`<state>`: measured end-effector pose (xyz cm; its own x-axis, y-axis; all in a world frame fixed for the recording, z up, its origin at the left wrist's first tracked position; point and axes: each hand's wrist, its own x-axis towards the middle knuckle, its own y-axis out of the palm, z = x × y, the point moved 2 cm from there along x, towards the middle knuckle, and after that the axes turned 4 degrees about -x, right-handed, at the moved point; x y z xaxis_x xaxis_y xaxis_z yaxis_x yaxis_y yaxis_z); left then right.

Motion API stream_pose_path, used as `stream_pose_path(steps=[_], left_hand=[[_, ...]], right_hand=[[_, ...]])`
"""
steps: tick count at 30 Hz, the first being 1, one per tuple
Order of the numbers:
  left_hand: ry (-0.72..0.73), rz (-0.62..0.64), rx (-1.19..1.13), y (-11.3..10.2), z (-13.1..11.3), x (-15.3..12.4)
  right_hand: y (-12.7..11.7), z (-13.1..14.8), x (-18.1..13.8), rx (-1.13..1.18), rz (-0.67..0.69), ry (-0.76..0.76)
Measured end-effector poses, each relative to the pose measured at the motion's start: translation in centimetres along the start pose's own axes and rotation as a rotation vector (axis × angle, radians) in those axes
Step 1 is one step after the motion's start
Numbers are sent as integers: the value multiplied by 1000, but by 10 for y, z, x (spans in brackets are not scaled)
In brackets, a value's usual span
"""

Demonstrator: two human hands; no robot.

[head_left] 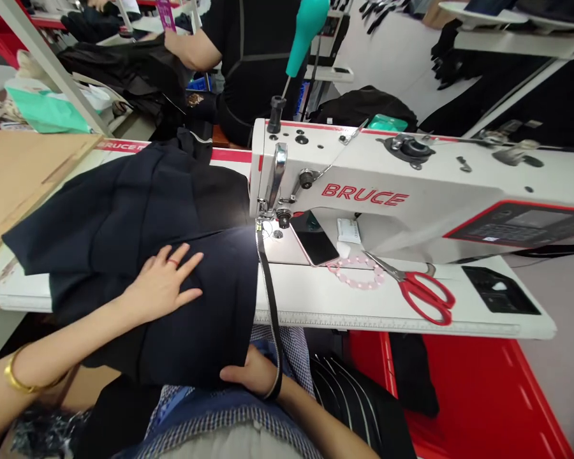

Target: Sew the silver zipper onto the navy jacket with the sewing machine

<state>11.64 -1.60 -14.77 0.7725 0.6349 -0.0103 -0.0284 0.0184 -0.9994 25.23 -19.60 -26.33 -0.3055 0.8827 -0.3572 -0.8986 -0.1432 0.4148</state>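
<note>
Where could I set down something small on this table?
Bare white tabletop lies between the zipper, bracelet, scissors and ruler. Phone and packet crowd beneath the sewing machine; dark cloth fills much of the left, under the left hand.

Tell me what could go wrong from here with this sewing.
The zipper tape hangs past the table edge and curls down by the right hand, so it might snag or twist. The dark cloth droops over the front too; its weight could drag it out of line at the presser foot if the left hand, spread on it, slips. The red-handled scissors lie near the front edge and might get knocked off.
</note>
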Motion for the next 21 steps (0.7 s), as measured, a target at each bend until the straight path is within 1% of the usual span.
stream_pose_path(steps=[2,4,6,8,10,12,14,15,16,17,18,19,21], left_hand=[[-90,-30,29,19,10,-17],[-88,-49,42,26,20,-25],[-33,-62,59,25,26,-27],[24,-73,76,21,26,-26],[53,-86,91,14,24,-27],[31,-126,107,6,18,-30],[-3,-188,82,-4,2,-38],[-19,-215,34,-9,-10,-43],[-31,-227,-45,-13,-26,-49],[-36,-213,-156,-16,-44,-54],[-46,-173,-296,-17,-63,-59],[-58,-103,-455,-15,-84,-64],[-127,66,-801,-8,-120,-69]], right_hand=[[-1,-9,3,2,-35,26],[-7,-19,7,25,-109,50],[-17,-25,7,69,-188,75],[-30,-25,-1,135,-264,99],[-43,-18,-18,212,-299,117],[-48,-7,-39,328,-300,110],[-44,6,-57,408,-334,43],[-38,11,-64,400,-368,-13],[-29,16,-70,345,-399,-72],[-19,19,-73,250,-418,-124],[-6,20,-75,143,-415,-159],[6,20,-75,37,-390,-179],[29,15,-73,-141,-301,-196]])
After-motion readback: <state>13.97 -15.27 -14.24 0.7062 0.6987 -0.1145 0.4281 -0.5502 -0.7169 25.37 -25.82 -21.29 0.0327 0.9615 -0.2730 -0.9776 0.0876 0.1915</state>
